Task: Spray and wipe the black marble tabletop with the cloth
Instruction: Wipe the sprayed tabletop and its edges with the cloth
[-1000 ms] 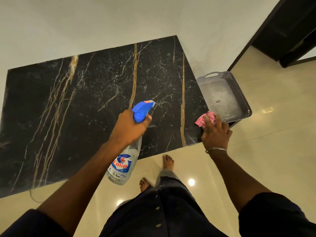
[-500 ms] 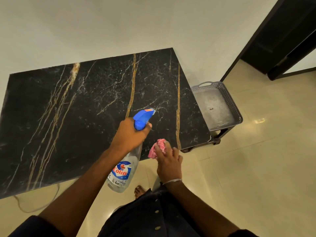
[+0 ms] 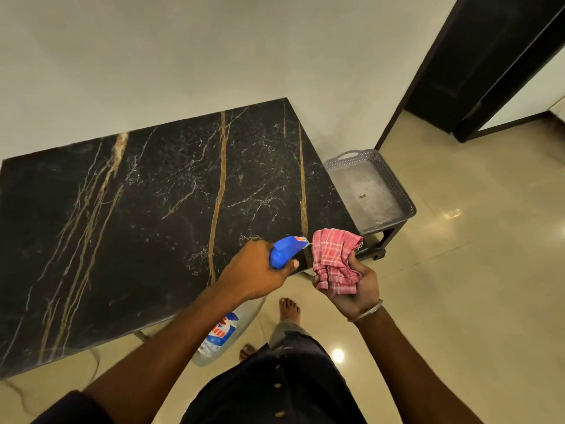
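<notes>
Left hand [image 3: 253, 270] grips spray bottle [image 3: 284, 252], right hand [image 3: 356, 290] clutches cloth [image 3: 334, 261] (nozzle beside it) — at tabletop [image 3: 153, 224] corner.

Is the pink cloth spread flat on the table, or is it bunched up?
Bunched up. The pink cloth is crumpled in folds in the right hand, palm up, not flat on the tabletop.

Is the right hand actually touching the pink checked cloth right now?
Touching. The head view shows the pink checked cloth bunched in the upturned right hand, lying directly on its palm with no gap.
</notes>
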A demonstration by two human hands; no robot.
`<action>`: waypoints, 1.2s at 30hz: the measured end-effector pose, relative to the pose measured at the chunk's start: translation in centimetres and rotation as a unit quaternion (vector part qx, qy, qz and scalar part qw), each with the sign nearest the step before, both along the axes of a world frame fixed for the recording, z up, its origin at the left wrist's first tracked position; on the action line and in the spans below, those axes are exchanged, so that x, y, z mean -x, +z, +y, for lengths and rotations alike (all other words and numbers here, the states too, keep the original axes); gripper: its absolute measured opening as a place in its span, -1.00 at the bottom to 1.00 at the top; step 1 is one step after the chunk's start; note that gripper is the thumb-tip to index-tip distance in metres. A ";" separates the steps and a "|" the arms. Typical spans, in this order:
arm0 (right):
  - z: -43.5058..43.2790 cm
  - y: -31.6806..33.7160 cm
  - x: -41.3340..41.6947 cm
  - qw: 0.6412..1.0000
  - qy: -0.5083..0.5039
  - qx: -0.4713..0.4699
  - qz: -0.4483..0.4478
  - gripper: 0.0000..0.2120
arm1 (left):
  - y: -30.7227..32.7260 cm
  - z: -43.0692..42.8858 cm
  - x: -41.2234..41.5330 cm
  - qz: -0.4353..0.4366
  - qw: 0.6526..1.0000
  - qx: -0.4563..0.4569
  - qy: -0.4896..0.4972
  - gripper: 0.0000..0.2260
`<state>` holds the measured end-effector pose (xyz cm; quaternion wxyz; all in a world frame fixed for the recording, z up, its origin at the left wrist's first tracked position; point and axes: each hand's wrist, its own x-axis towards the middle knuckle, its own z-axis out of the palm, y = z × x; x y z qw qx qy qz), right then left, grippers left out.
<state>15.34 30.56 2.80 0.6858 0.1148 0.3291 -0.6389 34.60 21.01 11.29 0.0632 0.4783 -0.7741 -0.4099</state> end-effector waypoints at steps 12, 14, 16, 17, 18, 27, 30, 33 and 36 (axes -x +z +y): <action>0.5 -1.3 1.3 0.987 -0.018 -0.026 0.156 -0.54 | -0.3 0.4 1.5 0.004 1.000 0.023 0.008 -0.76; -0.1 -2.1 1.7 0.905 -0.010 -0.045 0.424 -0.61 | -0.4 -0.1 1.5 0.025 0.999 0.018 0.026 -0.78; -1.0 -3.8 3.0 0.711 -0.013 -0.072 0.700 -0.64 | -0.5 -0.7 1.5 0.031 0.999 0.002 0.038 -0.80; -1.6 -5.0 4.0 0.596 0.019 -0.087 0.798 -0.63 | -0.6 -1.0 1.5 0.030 0.999 -0.003 0.041 -0.81; -1.9 -5.9 4.8 0.497 0.072 -0.105 0.859 -0.62 | -0.6 -1.3 1.5 0.028 0.999 -0.005 0.043 -0.81; -7.7 -7.3 7.7 0.297 0.260 -0.094 0.914 -0.50 | -1.8 -5.6 2.6 0.042 0.990 -0.045 0.126 -0.80; -13.0 -7.2 8.6 0.319 0.276 -0.078 0.903 -0.50 | -2.0 -8.2 4.0 0.044 0.985 -0.067 0.151 -0.80; -18.0 -7.3 9.4 0.334 0.293 -0.066 0.894 -0.49 | -2.0 -11.2 5.6 0.055 0.983 -0.085 0.153 -0.82; -22.9 -7.1 10.5 0.351 0.284 -0.037 0.891 -0.49 | -2.0 -14.4 6.7 0.076 0.978 -0.084 0.175 -0.83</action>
